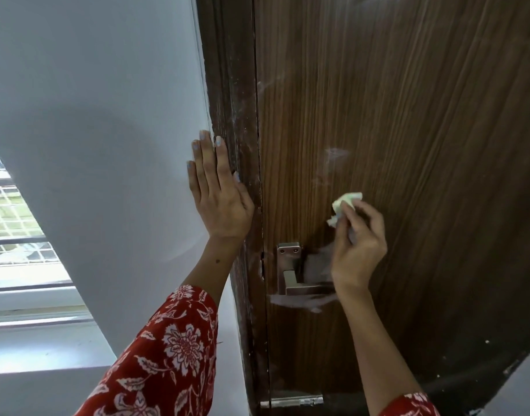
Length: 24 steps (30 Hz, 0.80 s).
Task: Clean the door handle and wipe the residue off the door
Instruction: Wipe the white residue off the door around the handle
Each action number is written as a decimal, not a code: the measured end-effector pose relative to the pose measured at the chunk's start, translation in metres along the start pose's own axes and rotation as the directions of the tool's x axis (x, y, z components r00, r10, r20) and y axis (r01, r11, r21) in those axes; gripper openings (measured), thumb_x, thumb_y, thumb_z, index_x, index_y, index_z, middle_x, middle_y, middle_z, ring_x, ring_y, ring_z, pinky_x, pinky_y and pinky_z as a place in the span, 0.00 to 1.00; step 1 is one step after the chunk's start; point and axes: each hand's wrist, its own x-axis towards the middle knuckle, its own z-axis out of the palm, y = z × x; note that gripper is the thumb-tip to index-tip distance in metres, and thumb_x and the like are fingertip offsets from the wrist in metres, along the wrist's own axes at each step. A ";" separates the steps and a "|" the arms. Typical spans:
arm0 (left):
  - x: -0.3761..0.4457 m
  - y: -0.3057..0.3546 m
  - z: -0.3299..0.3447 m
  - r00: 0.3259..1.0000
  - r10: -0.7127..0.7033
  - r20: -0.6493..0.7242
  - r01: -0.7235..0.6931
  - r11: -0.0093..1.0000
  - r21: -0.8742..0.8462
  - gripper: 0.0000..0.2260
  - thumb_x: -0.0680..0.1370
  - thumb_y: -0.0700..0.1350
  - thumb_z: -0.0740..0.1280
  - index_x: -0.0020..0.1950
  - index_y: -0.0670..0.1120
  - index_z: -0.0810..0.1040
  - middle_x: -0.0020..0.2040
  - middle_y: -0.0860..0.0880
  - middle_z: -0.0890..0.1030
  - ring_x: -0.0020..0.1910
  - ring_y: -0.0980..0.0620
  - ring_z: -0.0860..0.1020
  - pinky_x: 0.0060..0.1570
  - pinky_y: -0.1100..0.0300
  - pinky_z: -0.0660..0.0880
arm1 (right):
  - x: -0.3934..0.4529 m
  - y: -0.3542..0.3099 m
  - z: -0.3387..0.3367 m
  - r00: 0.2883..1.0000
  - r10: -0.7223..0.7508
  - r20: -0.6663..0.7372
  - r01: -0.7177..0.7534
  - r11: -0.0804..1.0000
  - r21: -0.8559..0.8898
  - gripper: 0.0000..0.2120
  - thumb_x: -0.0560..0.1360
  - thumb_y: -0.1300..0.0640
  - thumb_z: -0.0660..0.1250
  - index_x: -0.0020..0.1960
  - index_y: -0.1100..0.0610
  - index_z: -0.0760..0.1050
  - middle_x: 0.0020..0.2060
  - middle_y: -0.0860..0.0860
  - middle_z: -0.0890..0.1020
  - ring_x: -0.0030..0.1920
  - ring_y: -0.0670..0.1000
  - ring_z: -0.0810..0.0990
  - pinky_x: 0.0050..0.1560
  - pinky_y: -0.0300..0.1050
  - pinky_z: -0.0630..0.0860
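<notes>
A brown wood-grain door (408,130) fills the right half of the view. Its metal lever handle (296,274) sits low on the left side, with a whitish smear (299,301) just under it and faint white streaks (336,154) higher up. My right hand (360,241) is shut on a crumpled pale cloth (345,205), pressed against the door above and right of the handle. My left hand (218,193) lies flat with fingers spread on the wall beside the dark door frame (230,100), which carries white specks.
A pale grey wall (107,115) stands left of the frame. A window (14,229) with a grille shows at the far left, above a ledge. A metal latch plate (293,401) sits at the door's lower edge. Both sleeves are red floral.
</notes>
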 end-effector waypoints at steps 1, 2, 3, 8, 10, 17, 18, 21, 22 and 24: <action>0.000 0.000 0.000 1.000 0.001 -0.002 -0.001 1.000 0.001 0.21 0.81 0.44 0.50 0.74 0.41 0.57 0.73 0.36 0.65 0.74 0.38 0.61 0.74 0.47 0.54 | 0.005 -0.007 0.003 0.998 -0.060 0.036 0.061 0.998 -0.012 0.13 0.74 0.66 0.67 0.58 0.62 0.77 0.56 0.60 0.76 0.56 0.50 0.74 0.54 0.28 0.70; 0.000 0.000 0.000 1.000 0.001 -0.004 -0.001 1.000 0.002 0.21 0.81 0.44 0.51 0.74 0.41 0.57 0.73 0.36 0.65 0.74 0.38 0.61 0.74 0.47 0.54 | 0.009 -0.013 0.006 0.986 -0.136 0.093 0.138 0.990 -0.020 0.13 0.73 0.66 0.67 0.58 0.62 0.77 0.56 0.60 0.76 0.56 0.49 0.73 0.54 0.28 0.69; 0.000 0.001 0.000 1.000 0.002 -0.006 -0.002 1.000 0.004 0.21 0.81 0.44 0.51 0.74 0.41 0.58 0.73 0.36 0.66 0.74 0.38 0.61 0.74 0.47 0.53 | 0.012 -0.016 0.007 0.971 -0.200 0.134 0.204 0.979 -0.016 0.13 0.73 0.67 0.67 0.57 0.62 0.78 0.55 0.60 0.77 0.55 0.51 0.74 0.54 0.28 0.69; -0.001 -0.001 0.002 1.000 0.004 -0.006 -0.004 1.000 0.016 0.22 0.81 0.44 0.52 0.74 0.41 0.58 0.73 0.36 0.65 0.74 0.39 0.60 0.75 0.50 0.51 | 0.044 -0.034 0.007 0.996 0.030 -0.084 -0.022 0.996 0.089 0.12 0.75 0.66 0.65 0.58 0.64 0.77 0.56 0.61 0.77 0.56 0.55 0.76 0.56 0.33 0.72; 0.000 -0.001 0.001 1.000 0.002 -0.005 -0.002 1.000 0.018 0.22 0.81 0.44 0.50 0.74 0.41 0.57 0.73 0.36 0.65 0.74 0.40 0.59 0.75 0.50 0.50 | 0.047 -0.048 0.014 0.998 -0.047 -0.046 0.049 0.997 0.060 0.14 0.75 0.66 0.65 0.60 0.63 0.76 0.58 0.61 0.76 0.58 0.54 0.74 0.57 0.34 0.70; -0.001 -0.001 0.001 1.000 0.002 0.008 -0.002 1.000 0.019 0.22 0.82 0.46 0.49 0.75 0.41 0.56 0.74 0.36 0.64 0.75 0.40 0.58 0.75 0.49 0.50 | 0.046 -0.034 0.009 0.995 -0.075 -0.061 0.077 0.997 0.025 0.12 0.73 0.68 0.67 0.55 0.65 0.78 0.54 0.61 0.78 0.54 0.57 0.77 0.54 0.40 0.73; -0.001 -0.001 0.001 1.000 0.000 0.011 -0.001 1.000 0.019 0.22 0.82 0.46 0.48 0.75 0.41 0.56 0.74 0.37 0.64 0.75 0.40 0.58 0.75 0.49 0.51 | 0.049 -0.035 0.009 0.994 -0.032 -0.108 0.036 0.999 0.038 0.12 0.74 0.68 0.66 0.57 0.64 0.78 0.55 0.61 0.78 0.55 0.56 0.76 0.55 0.37 0.72; 0.000 -0.001 0.001 1.000 0.001 0.014 -0.001 1.000 0.022 0.22 0.81 0.46 0.49 0.75 0.41 0.56 0.74 0.37 0.64 0.75 0.40 0.59 0.75 0.49 0.51 | 0.039 -0.038 0.015 0.987 -0.160 0.015 0.160 0.987 0.019 0.12 0.73 0.68 0.67 0.56 0.64 0.78 0.55 0.61 0.78 0.55 0.56 0.76 0.54 0.38 0.72; 0.000 -0.002 0.001 1.000 0.002 0.014 -0.002 1.000 0.023 0.22 0.81 0.45 0.50 0.75 0.41 0.56 0.74 0.37 0.64 0.75 0.40 0.58 0.75 0.49 0.51 | 0.030 -0.036 0.016 0.969 -0.227 0.097 0.227 0.974 0.012 0.12 0.72 0.69 0.68 0.54 0.64 0.79 0.53 0.61 0.79 0.53 0.56 0.76 0.53 0.39 0.73; -0.001 -0.002 0.001 1.000 0.005 0.016 -0.005 1.000 0.024 0.22 0.81 0.45 0.51 0.75 0.41 0.57 0.74 0.37 0.64 0.75 0.40 0.58 0.75 0.49 0.50 | 0.013 -0.026 0.011 0.932 -0.288 0.221 0.298 0.955 -0.011 0.11 0.69 0.69 0.71 0.51 0.64 0.80 0.50 0.60 0.80 0.50 0.55 0.78 0.51 0.39 0.73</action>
